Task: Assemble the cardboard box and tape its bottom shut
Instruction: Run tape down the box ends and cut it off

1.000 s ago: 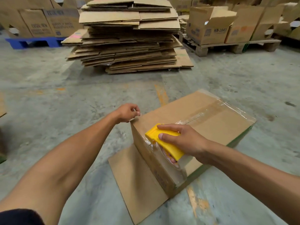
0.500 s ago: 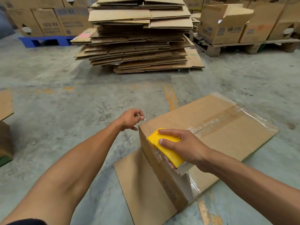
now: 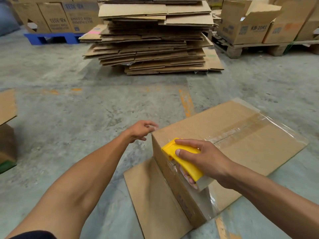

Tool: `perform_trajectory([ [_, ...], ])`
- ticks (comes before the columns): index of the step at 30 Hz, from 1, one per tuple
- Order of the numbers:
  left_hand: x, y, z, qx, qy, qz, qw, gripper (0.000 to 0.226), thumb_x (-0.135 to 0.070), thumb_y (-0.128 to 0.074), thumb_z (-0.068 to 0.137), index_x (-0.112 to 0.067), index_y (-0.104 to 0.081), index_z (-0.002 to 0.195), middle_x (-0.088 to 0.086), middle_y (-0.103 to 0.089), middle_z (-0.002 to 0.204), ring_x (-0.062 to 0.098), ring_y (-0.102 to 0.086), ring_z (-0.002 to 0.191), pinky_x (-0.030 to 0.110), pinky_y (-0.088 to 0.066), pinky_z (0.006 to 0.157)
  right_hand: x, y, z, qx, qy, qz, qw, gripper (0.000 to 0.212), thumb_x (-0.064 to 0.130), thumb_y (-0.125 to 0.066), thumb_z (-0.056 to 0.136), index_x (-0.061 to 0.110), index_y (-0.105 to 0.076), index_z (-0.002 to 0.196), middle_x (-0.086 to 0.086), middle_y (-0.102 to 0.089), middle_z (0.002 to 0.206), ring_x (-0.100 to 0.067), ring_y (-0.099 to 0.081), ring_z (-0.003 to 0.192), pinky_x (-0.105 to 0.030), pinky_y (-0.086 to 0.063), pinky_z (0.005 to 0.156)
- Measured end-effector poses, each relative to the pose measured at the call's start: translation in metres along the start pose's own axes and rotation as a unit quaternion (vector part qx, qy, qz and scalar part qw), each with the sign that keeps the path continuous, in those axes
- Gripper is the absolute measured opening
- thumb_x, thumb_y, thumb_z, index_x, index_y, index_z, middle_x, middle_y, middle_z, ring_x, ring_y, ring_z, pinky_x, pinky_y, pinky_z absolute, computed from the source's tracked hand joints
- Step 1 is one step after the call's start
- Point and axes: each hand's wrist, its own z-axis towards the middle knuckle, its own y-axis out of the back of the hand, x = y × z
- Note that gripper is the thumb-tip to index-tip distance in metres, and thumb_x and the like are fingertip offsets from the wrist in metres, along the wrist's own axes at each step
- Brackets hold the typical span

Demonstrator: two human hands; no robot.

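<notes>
A brown cardboard box (image 3: 255,145) stands on the concrete floor with its closed bottom facing up. Clear tape (image 3: 241,128) runs along the centre seam and over the near edge. My right hand (image 3: 205,157) grips a yellow tape dispenser (image 3: 183,157) pressed on the box's near edge, its roll hanging down the near side. My left hand (image 3: 141,130) is at the box's near left corner, fingers curled together at the cardboard edge; whether it pinches anything is unclear. A loose flap (image 3: 151,200) lies flat on the floor in front.
A tall stack of flattened cardboard (image 3: 151,37) lies ahead. Printed boxes sit on a blue pallet (image 3: 51,37) at the back left and on a wooden pallet (image 3: 250,47) at the back right. Another box (image 3: 6,128) juts in at the left edge.
The view has shifted and the box sits a little lower right in frame. My right hand with the dispenser stays on the near edge. My left hand stays by the corner.
</notes>
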Motion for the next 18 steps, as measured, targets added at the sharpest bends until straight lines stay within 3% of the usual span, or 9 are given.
perform_trajectory([
  [2, 0.002, 0.0, 0.0, -0.015, 0.026, 0.0, 1.0, 0.06, -0.029, -0.061, 0.096, -0.026, -0.031, 0.147, 0.011, -0.054, 0.121, 0.024, -0.057, 0.099, 0.032, -0.053, 0.068, 0.0, 0.0, 0.0, 0.0, -0.001, 0.0, 1.0, 0.034, 0.02, -0.071, 0.089, 0.028, -0.066, 0.122, -0.014, -0.065, 0.069, -0.028, -0.054, 0.041, -0.028, -0.048, 0.043],
  [3, 0.005, 0.001, 0.001, -0.037, 0.025, -0.004, 0.999, 0.064, -0.029, -0.059, 0.097, -0.023, -0.025, 0.151, 0.011, -0.054, 0.123, 0.025, -0.059, 0.102, 0.035, -0.054, 0.073, 0.0, 0.0, 0.001, -0.001, -0.001, 0.0, 1.0, 0.033, 0.02, -0.071, 0.089, 0.028, -0.066, 0.122, -0.015, -0.064, 0.068, -0.027, -0.053, 0.04, -0.028, -0.048, 0.043],
  [5, 0.011, 0.002, 0.003, -0.109, -0.023, -0.027, 0.993, 0.051, -0.025, -0.05, 0.101, -0.016, -0.035, 0.148, 0.008, -0.06, 0.12, 0.024, -0.062, 0.106, 0.043, -0.053, 0.094, -0.001, 0.001, 0.0, -0.003, -0.003, -0.003, 1.0, 0.033, 0.021, -0.071, 0.089, 0.029, -0.066, 0.121, -0.017, -0.065, 0.068, -0.027, -0.053, 0.04, -0.029, -0.048, 0.044],
  [8, 0.01, 0.0, -0.004, -0.185, -0.111, -0.127, 0.968, 0.032, -0.02, -0.043, 0.103, -0.012, -0.058, 0.131, 0.007, -0.071, 0.112, 0.017, -0.068, 0.102, 0.039, -0.05, 0.101, -0.001, 0.002, 0.0, -0.005, -0.006, -0.005, 1.0, 0.033, 0.023, -0.072, 0.089, 0.031, -0.067, 0.12, -0.017, -0.065, 0.068, -0.028, -0.054, 0.041, -0.03, -0.049, 0.047],
  [12, 0.001, -0.011, -0.02, -0.138, -0.141, -0.221, 0.955, 0.035, -0.023, -0.041, 0.104, -0.003, -0.069, 0.114, 0.013, -0.074, 0.105, 0.021, -0.071, 0.101, 0.034, -0.054, 0.096, 0.0, 0.002, 0.0, -0.01, -0.009, -0.004, 1.0, 0.033, 0.023, -0.073, 0.088, 0.031, -0.068, 0.119, -0.016, -0.065, 0.073, -0.027, -0.055, 0.041, -0.03, -0.05, 0.046],
  [15, -0.003, -0.027, -0.032, -0.065, -0.132, -0.197, 0.969, 0.041, -0.026, -0.037, 0.105, -0.004, -0.069, 0.117, 0.009, -0.074, 0.109, 0.014, -0.07, 0.102, 0.025, -0.053, 0.087, -0.001, 0.004, 0.001, -0.003, -0.017, -0.005, 1.0, 0.034, 0.023, -0.072, 0.089, 0.031, -0.066, 0.121, -0.013, -0.066, 0.064, -0.029, -0.056, 0.041, -0.031, -0.05, 0.048],
  [18, -0.003, -0.034, -0.033, -0.019, -0.119, -0.18, 0.976, 0.043, -0.027, -0.035, 0.105, -0.005, -0.066, 0.125, 0.008, -0.07, 0.122, 0.012, -0.065, 0.11, 0.027, -0.048, 0.091, -0.002, 0.004, 0.001, -0.001, -0.026, -0.003, 1.0, 0.035, 0.022, -0.071, 0.089, 0.03, -0.064, 0.123, -0.012, -0.065, 0.057, -0.029, -0.055, 0.04, -0.031, -0.049, 0.046],
])
